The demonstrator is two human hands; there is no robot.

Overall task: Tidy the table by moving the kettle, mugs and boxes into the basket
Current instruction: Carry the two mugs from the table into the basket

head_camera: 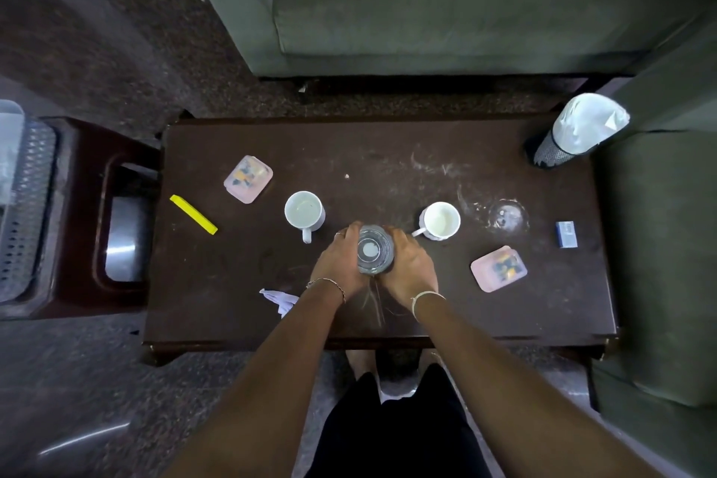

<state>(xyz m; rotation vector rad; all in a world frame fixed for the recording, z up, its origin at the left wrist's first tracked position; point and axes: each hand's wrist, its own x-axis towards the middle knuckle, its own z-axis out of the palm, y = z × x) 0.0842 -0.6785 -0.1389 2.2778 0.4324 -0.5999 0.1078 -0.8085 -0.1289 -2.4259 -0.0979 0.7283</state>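
Kettle (375, 251): clear glass, seen from straight above, upright near the table's front-centre; pale round spot at its middle. I read both palms pressed to its sides.

Left mug (304, 210): white, upright, empty, handle toward me. Right mug (440, 221): white, upright, empty, handle to the left.

Pink box (248, 178): flat, far-left. Second pink box (499, 268): flat, front-right. Yellow box (193, 214): slim, diagonal, left edge. Blue box (566, 234): small, right edge.

Basket (23, 202): grey, perforated, left of table on a stool.

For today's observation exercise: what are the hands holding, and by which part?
Left hand and right hand clasp the kettle, seen from above, by its opposite sides.
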